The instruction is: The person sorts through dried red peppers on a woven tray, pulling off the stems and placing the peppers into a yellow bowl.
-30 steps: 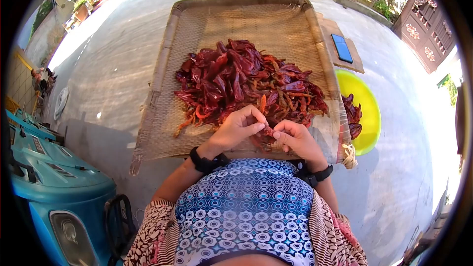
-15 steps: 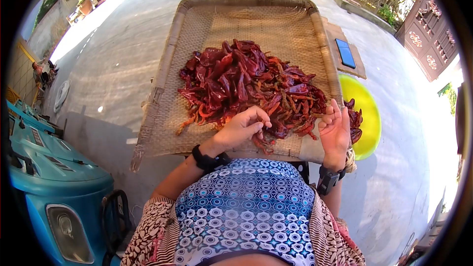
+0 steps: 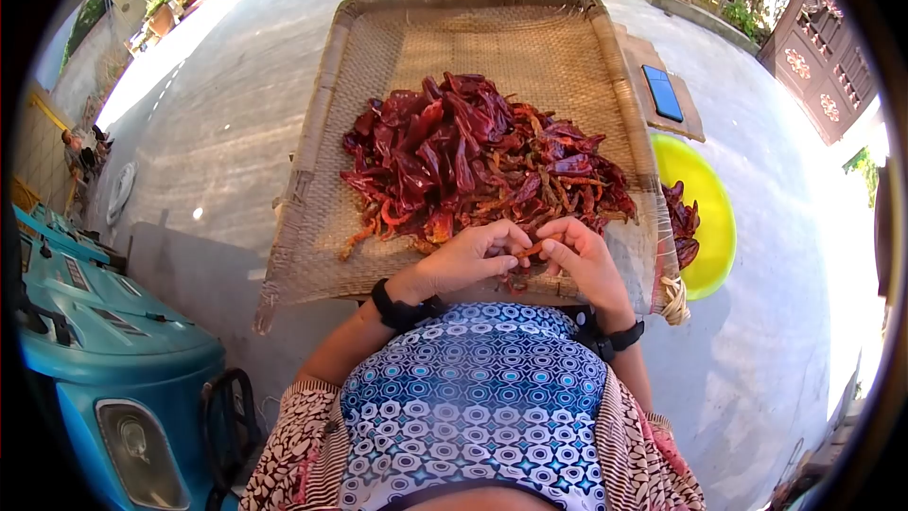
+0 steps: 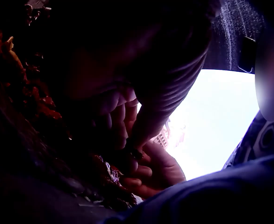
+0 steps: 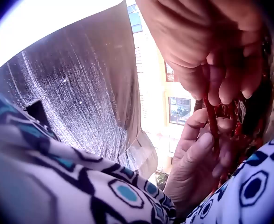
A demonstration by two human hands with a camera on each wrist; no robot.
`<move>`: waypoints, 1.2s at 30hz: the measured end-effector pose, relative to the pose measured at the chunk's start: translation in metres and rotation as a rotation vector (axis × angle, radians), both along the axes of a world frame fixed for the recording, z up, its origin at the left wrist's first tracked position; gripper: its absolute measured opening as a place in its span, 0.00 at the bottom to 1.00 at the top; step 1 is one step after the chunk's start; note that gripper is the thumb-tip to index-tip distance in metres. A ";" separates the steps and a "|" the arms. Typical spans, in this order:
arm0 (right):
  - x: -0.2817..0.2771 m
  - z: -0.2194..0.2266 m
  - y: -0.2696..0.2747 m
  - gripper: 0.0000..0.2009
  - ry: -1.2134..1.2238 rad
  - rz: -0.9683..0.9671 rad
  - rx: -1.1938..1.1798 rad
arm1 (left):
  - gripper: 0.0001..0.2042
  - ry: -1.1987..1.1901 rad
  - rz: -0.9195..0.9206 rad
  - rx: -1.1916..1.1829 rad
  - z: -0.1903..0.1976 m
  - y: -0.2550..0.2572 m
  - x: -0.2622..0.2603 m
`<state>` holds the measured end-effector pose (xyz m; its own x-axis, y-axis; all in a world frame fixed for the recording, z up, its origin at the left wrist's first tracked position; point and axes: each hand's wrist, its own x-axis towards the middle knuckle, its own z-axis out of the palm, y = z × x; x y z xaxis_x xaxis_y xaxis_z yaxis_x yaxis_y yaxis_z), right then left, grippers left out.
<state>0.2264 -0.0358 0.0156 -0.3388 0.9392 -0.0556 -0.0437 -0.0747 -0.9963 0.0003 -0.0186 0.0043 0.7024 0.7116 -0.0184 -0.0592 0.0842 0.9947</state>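
Observation:
Between both hands is a thin dried red chili [image 3: 529, 250], held low over the near side of a pile of dried chilies [image 3: 445, 147]. My left hand [image 3: 473, 256] pinches one end between thumb and curled fingers. The right hand [image 3: 588, 266] pinches the other end, its fingertips nearly meeting the left ones. In the right wrist view the chili [image 5: 212, 122] runs from the right fingertips down to the left thumb. The left wrist view is very dark; the right hand's fingers [image 4: 155, 170] show there under the left ones.
The pile lies on a woven bamboo tray [image 3: 407, 47] with raised edges. A yellow basin [image 3: 709, 199] with several dark red chilies [image 3: 681, 224] stands to the right, partly behind the tray's edge. A phone [image 3: 662, 93] rests on cardboard [image 3: 692, 120]. A teal vehicle [image 3: 123, 341] is at the left.
The right hand went out to the right beside the basin with its fingers spread, then came back to the left hand. Now both hands pinch a chili together; the left hand stayed nearly in place.

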 end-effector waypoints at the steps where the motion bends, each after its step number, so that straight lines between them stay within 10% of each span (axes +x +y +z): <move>1: 0.001 -0.003 0.000 0.10 0.008 0.010 -0.005 | 0.11 -0.015 0.001 0.006 0.000 -0.001 0.000; 14: 0.009 -0.003 0.001 0.09 0.096 -0.071 -0.035 | 0.09 0.103 0.187 0.060 0.001 0.004 -0.002; 22: 0.057 -0.012 0.016 0.12 0.571 -0.491 -0.004 | 0.14 0.293 0.225 0.321 -0.007 0.010 -0.006; 36: 0.068 -0.025 0.018 0.28 1.014 -0.517 -0.065 | 0.15 0.368 0.186 0.387 -0.005 0.009 -0.006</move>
